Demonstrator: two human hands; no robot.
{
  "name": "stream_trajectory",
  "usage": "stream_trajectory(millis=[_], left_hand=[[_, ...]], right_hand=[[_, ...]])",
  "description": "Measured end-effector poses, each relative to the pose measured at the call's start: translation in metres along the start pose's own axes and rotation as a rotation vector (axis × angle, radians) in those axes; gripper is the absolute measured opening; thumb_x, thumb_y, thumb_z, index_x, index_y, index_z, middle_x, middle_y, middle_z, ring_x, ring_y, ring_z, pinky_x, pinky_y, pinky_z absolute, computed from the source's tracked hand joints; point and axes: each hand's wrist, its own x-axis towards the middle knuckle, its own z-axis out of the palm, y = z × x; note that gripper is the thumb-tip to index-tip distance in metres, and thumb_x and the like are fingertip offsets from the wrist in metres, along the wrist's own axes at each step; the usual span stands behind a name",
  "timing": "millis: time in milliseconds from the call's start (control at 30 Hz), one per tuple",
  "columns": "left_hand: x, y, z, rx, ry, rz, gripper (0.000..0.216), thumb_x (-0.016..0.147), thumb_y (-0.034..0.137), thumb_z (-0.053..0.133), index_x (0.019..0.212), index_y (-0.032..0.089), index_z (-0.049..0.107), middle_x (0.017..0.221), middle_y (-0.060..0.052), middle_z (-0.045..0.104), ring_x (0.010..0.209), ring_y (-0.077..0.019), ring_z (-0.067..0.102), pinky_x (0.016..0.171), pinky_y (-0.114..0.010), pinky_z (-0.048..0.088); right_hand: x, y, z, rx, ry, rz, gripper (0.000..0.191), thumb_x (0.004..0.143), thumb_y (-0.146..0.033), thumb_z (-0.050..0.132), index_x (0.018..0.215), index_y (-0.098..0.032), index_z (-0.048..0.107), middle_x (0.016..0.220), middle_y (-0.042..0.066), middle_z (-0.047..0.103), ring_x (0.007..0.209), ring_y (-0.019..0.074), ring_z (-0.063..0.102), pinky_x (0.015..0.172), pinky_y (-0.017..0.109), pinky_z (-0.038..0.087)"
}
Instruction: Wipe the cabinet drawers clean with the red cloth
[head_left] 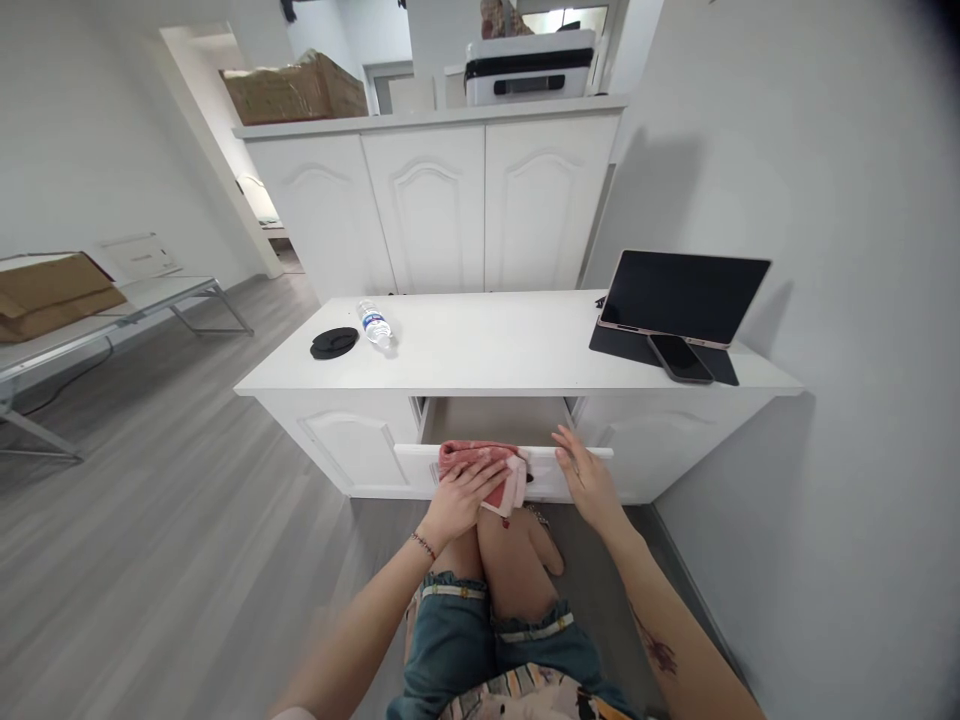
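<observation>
since the drawer (409, 462) stands pulled out on the near side of the bench (487, 345), we see the red cloth (476, 453) draped over its front rim, long axis running left-right along that edge. left hand (459, 497) lies right on top of it, fingers (487, 468) flat and close together, pressing rather than pinching. right hand (585, 480) is just to the cloth's right, apart from it, fingers (564, 445) loosely spread on the rim.

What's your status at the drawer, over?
Left hand flat on red cloth, pressing it on the open drawer front top edge. Right hand open, resting on same edge. Knees close beneath it.
</observation>
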Motion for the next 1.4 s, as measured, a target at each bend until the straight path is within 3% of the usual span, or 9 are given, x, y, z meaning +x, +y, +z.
stream_trajectory(millis=[200, 467, 800, 1133, 1300, 1400], left_hand=[[-0.039, -0.029, 0.002, 0.021, 0.064, -0.209, 0.061, 0.084, 0.026, 0.049, 0.142, 0.03, 0.032, 0.144, -0.001, 0.041, 0.136, -0.0246, 0.028, 0.111, -0.041, 0.008], [-0.073, -0.05, 0.002, 0.047, 0.136, -0.368, 0.063, 0.079, 0.015, 0.048, 0.14, 0.021, 0.037, 0.148, -0.009, 0.034, 0.14, -0.0295, 0.015, 0.111, -0.049, 0.013], [-0.096, -0.055, 0.019, -0.055, 0.31, -0.439, 0.071, 0.079, 0.009, 0.045, 0.146, 0.02, 0.022, 0.154, -0.008, 0.016, 0.14, -0.033, 0.005, 0.11, -0.056, 0.02], [-0.108, -0.045, 0.033, -0.017, 0.178, -0.529, 0.064, 0.078, 0.008, 0.044, 0.14, 0.018, 0.037, 0.143, -0.013, 0.041, 0.14, -0.0317, 0.012, 0.109, -0.056, 0.021], [-0.126, -0.036, 0.044, -0.221, 0.094, -0.571, 0.062, 0.079, 0.008, 0.042, 0.14, 0.021, 0.037, 0.146, -0.01, 0.038, 0.14, -0.0288, 0.013, 0.11, -0.055, 0.017], [-0.139, -0.031, 0.05, -0.615, 0.134, -0.711, 0.053, 0.083, 0.016, 0.045, 0.136, 0.021, 0.044, 0.148, -0.009, 0.033, 0.14, -0.0273, 0.014, 0.111, -0.054, 0.014]], right_hand=[[0.0, 0.001, 0.003, -0.042, 0.025, -0.023, 0.046, 0.094, -0.046, 0.03, 0.131, -0.021, 0.043, 0.122, 0.009, 0.062, 0.115, 0.0221, 0.055, 0.099, 0.041, 0.041], [-0.001, 0.0, 0.003, -0.06, 0.019, -0.029, 0.045, 0.095, -0.046, 0.03, 0.13, -0.021, 0.044, 0.122, 0.008, 0.061, 0.115, 0.0225, 0.054, 0.098, 0.041, 0.041], [-0.002, 0.004, 0.006, -0.082, 0.03, -0.039, 0.045, 0.095, -0.046, 0.03, 0.129, -0.022, 0.047, 0.125, 0.008, 0.059, 0.116, 0.0231, 0.053, 0.099, 0.043, 0.041], [-0.004, 0.004, 0.009, -0.109, 0.038, -0.047, 0.046, 0.094, -0.046, 0.03, 0.128, -0.02, 0.048, 0.126, 0.009, 0.058, 0.117, 0.0242, 0.051, 0.1, 0.044, 0.039], [-0.002, 0.004, 0.008, -0.124, 0.048, -0.073, 0.045, 0.095, -0.046, 0.03, 0.128, -0.021, 0.048, 0.126, 0.009, 0.058, 0.117, 0.0242, 0.052, 0.1, 0.045, 0.041], [-0.003, 0.003, 0.01, -0.143, 0.088, -0.109, 0.044, 0.094, -0.045, 0.034, 0.128, -0.021, 0.048, 0.124, 0.01, 0.059, 0.116, 0.0248, 0.052, 0.1, 0.047, 0.04]])
